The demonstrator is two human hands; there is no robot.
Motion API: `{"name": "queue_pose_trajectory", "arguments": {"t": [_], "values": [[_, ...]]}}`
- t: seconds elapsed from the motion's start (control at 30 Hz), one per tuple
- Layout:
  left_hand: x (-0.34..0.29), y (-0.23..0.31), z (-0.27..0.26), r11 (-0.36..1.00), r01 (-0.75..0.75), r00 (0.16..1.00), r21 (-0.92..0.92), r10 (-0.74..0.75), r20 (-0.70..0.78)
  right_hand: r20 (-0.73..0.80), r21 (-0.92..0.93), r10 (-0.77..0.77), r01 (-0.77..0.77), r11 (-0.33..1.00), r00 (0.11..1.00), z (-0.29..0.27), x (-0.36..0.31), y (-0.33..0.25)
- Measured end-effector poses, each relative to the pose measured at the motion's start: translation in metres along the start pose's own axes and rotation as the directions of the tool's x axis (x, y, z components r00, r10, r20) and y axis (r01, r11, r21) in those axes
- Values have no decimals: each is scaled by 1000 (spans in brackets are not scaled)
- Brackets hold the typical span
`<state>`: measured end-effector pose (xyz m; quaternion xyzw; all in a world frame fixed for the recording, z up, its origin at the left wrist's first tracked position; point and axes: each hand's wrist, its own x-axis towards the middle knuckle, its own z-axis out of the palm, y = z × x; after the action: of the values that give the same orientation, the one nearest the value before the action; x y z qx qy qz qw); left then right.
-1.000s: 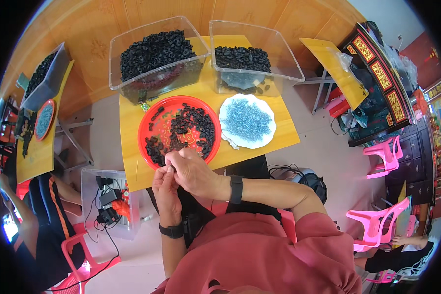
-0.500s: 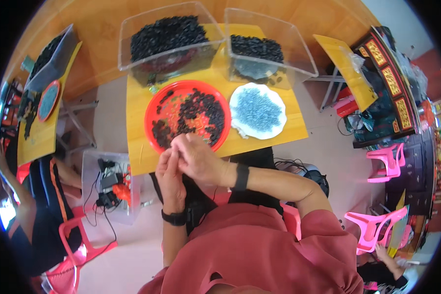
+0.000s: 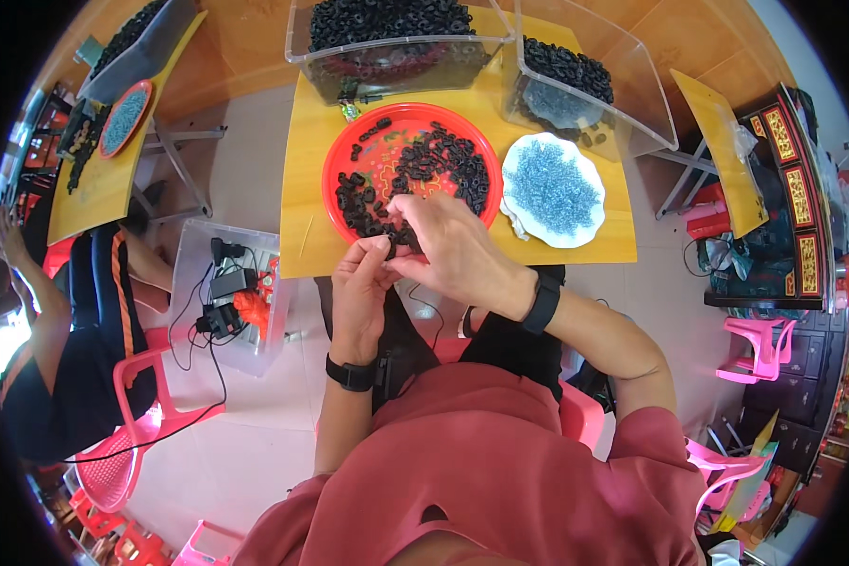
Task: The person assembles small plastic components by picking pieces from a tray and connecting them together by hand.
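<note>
My left hand [image 3: 360,292] pinches a small black ring-shaped piece [image 3: 390,247] between thumb and fingertips, just in front of the tray's near edge. Close beside it, my right hand [image 3: 457,250] has its thumb near that piece and its index finger stretched over the tray, with a gap between them. Beyond both hands lies a round red tray [image 3: 333,160], where many loose black pieces [image 3: 443,156] are spread. To its right stands a white scalloped plate [image 3: 590,231] heaped with small blue-grey translucent pieces [image 3: 555,187].
Two clear plastic bins [image 3: 396,71] [image 3: 623,123] with black pieces stand at the yellow table's [image 3: 302,217] far side. On the floor at left is a clear box [image 3: 189,283] with cables and chargers. Another person [image 3: 85,321] sits by a second table [image 3: 94,193] on the left.
My right hand's fingers have spread away from the left fingertips, so the black piece in the left hand now shows. The whole view has shifted, with the table higher and further right.
</note>
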<state>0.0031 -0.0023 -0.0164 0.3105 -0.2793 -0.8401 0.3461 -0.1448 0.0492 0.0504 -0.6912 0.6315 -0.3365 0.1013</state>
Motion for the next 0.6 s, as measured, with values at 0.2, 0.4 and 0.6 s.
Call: {"name": "queue_pose_trajectory", "arguments": {"t": [0.2,0.4,0.6], "values": [[-1,0,3,999,-32,998,15,31,47,278,-181,-7,60,982,960,-3,7,7],[-1,-1,2,999,-19,992,34,15,126,348,-210,-139,221,952,927,-3,8,16],[-2,-12,1,998,23,989,64,-31,141,459,-209,-123,242,947,880,-10,3,21]]}}
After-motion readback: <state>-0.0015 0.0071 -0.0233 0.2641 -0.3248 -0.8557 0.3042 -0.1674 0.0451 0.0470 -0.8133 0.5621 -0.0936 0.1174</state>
